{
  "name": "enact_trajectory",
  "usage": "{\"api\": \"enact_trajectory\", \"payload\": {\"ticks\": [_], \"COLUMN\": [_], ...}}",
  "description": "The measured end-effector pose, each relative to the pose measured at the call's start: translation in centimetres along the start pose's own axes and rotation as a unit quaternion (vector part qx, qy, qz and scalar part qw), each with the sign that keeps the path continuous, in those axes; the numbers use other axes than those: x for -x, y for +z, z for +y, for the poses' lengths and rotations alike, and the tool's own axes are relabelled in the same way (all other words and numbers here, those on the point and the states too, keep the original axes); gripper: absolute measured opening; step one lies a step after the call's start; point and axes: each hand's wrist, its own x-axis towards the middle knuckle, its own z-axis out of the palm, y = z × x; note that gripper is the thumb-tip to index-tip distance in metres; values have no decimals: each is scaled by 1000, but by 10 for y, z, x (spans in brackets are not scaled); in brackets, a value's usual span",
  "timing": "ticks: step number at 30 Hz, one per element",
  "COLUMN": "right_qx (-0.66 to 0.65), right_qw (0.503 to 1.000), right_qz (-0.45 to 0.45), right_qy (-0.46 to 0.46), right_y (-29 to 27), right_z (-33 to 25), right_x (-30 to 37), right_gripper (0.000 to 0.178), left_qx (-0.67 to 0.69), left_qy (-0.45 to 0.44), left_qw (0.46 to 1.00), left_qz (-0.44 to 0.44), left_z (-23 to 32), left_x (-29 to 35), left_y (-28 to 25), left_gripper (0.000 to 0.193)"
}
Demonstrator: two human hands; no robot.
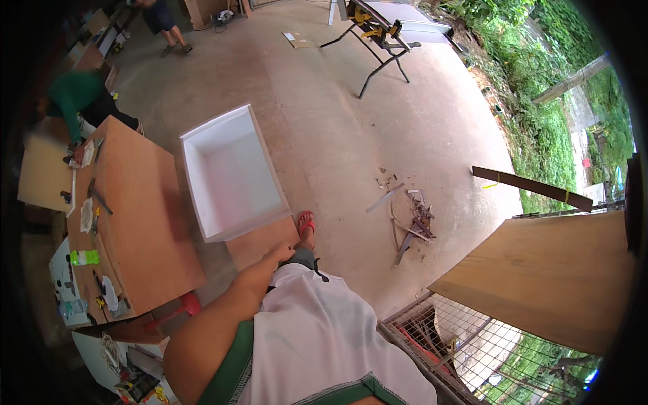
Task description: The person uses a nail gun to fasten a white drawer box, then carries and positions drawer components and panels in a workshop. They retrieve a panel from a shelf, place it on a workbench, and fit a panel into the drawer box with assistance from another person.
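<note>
My left arm reaches down past my light shirt, and my left hand (pixel 282 252) is beside the dark grey shorts (pixel 303 258) at my leg. Its fingers are small and partly hidden there, so their grip does not show. My right hand is out of sight. Just ahead of the left hand, an open box (pixel 237 165) with white inner walls lies on the floor, its hollow facing up. A brown wooden board (pixel 255 244) sticks out from beneath its near end. Below me, a foot in a red flip-flop (pixel 306 221) stands beside the box.
On the left, a large plywood cabinet (pixel 145 216) carries tools and a green bottle (pixel 84 257). A person in green (pixel 75 98) bends behind it; another person (pixel 162 20) stands farther back. Scrap strips (pixel 420 219) litter the floor. A folding stand (pixel 381 47) is ahead, a plywood sheet (pixel 547 280) right.
</note>
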Motion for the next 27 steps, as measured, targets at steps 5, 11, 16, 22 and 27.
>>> {"api": "enact_trajectory", "payload": {"ticks": [5,11,16,22,27], "right_qx": [27,-146,-165,-64,61], "right_qw": [999,985,976,995,996], "right_qz": [24,90,44,-8,-56], "right_qy": [-1,12,-136,-81,31], "right_y": [-14,-44,-40,4,3], "right_z": [-79,-257,-408,-474,-498], "right_x": [-26,-101,-151,-205,-269], "right_gripper": [33,23,21,29,30], "left_qx": [139,237,190,243,268], "left_qy": [-17,-8,-60,-134,-198], "left_qw": [990,970,979,957,939], "left_qz": [8,44,41,85,80], "left_z": [32,43,15,-17,-12], "left_x": [-82,-159,-192,-224,-268], "left_y": [-47,-111,-183,-244,-271], "left_gripper": [32,32,30,30,31]}}
